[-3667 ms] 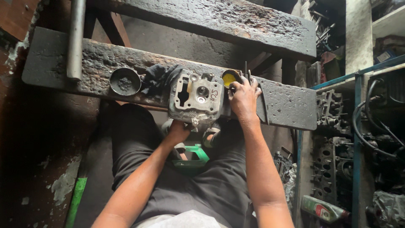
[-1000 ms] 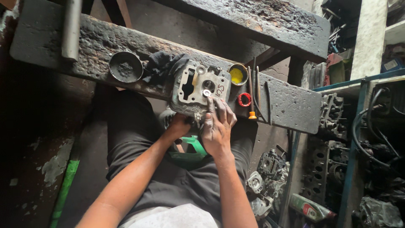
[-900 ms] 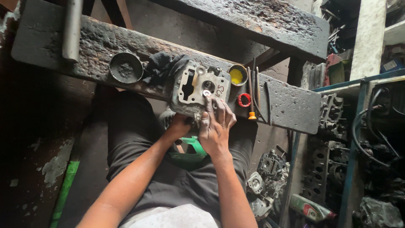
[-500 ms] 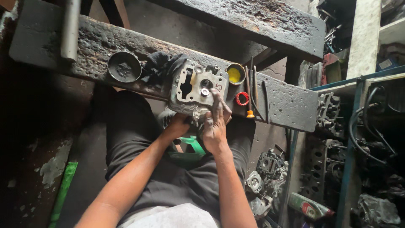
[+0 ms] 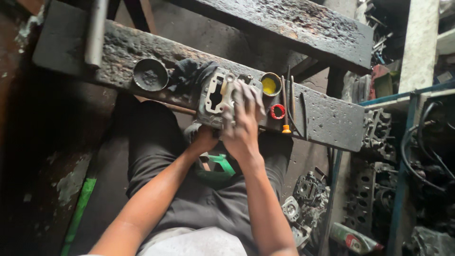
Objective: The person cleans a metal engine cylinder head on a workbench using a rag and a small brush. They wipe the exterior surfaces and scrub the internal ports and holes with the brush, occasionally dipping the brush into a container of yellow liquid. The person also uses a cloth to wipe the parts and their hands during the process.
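The engine part (image 5: 218, 97) sits on the bench (image 5: 327, 118). The right hand (image 5: 244, 118) lies spread flat over it, holding nothing. The left hand (image 5: 204, 140) grips its near edge from below.

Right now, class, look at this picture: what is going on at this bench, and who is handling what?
A person sits at a grimy wooden bench with a grey metal engine part in front of them. The right hand lies flat over the top of the part, covering most of it, while the left hand steadies it from below at the near edge. Beside it lie a small tin of yellow paste, a red ring, thin rods, a black cloth and a round dark cup.
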